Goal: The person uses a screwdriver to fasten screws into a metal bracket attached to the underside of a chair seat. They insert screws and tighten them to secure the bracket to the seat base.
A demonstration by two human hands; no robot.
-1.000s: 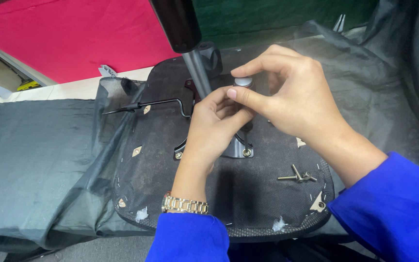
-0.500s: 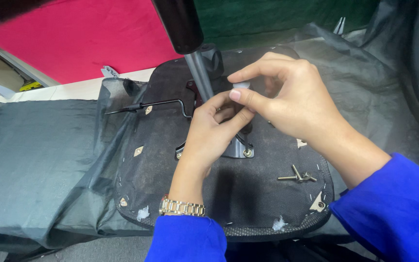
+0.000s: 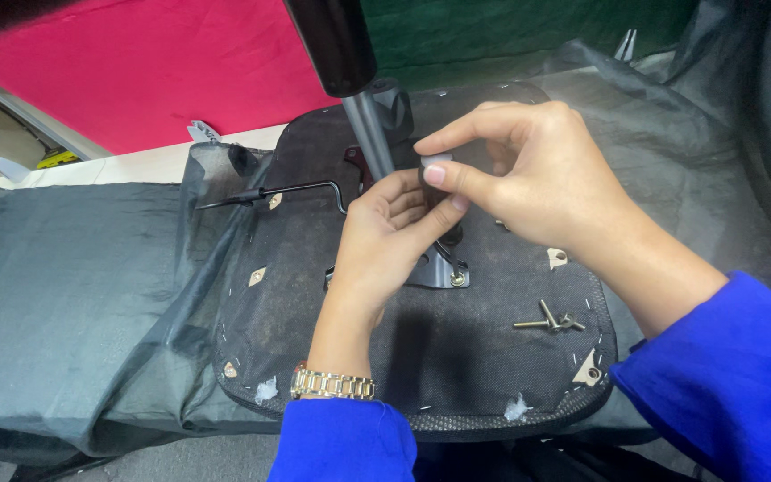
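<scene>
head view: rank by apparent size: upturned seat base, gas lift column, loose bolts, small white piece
1. upturned seat base
2. gas lift column, though it stands nearer the camera, so it looks inflated
3. loose bolts
4. small white piece, pinched in right hand; mostly hidden, so unsure against the bolts

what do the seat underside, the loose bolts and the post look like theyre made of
Seat underside: looks like black non-woven fabric, matte and fibrous, with staples along its edge.
Bolts: seemingly metal, dull silver-brass with a slight shine.
Post: likely metal, smooth grey with a soft sheen; its upper sleeve is matte black, plastic or painted metal, hard to tell.
</scene>
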